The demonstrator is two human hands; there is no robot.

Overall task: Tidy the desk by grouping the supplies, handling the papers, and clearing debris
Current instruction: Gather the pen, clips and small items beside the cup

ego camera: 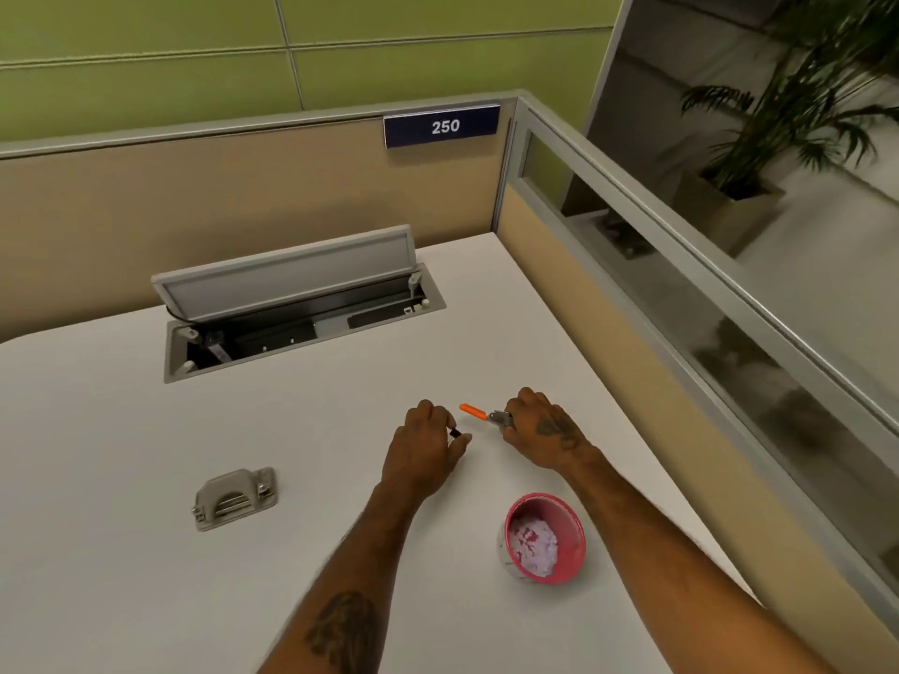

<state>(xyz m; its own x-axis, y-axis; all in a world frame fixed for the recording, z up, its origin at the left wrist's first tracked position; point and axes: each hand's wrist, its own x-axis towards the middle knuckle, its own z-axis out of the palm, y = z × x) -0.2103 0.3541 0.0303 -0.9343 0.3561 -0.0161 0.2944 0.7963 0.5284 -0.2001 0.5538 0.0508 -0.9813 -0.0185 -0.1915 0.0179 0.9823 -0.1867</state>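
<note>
Head view, white desk point(121, 552) in a cubicle corner, both our forearms reaching in from the lower edge

Left hand point(423, 452): knuckles up, resting low over the desk near its middle. Thumb and forefinger pinch a small dark object point(456, 433), only its tip showing between the fingertips; too small to say what it is. Grip closed on it

Right hand point(540, 432): just right of the left hand, apart from it, also low over the desk. It grasps a grey metal tool point(501, 418) with an orange handle point(473, 411) that sticks out to the left and slightly away from us, toward the gap above the left hand. The metal part is mostly covered by the fingers; we cannot tell whether it is a clipper, a staple remover or something else. We cannot tell whether the tool touches the desk

Pink cup point(545, 539): stands on the desk near us, between the two forearms and closer to the right one, tilted open toward the camera. Inside sits a wad of crumpled white paper point(532, 544) with pink marks

Grey hole punch point(236, 498): lies on the desk to the left of the left forearm, well apart from both hands

Cable hatch point(301, 308): set into the desk at the far side, its grey lid propped up, dark tray visible beneath

Behind the hatch a beige partition point(194, 211) carries a dark blue plate reading 250 point(442, 126). Right side: glazed partition point(705, 308), with a potted palm point(778, 114) beyond it
</note>
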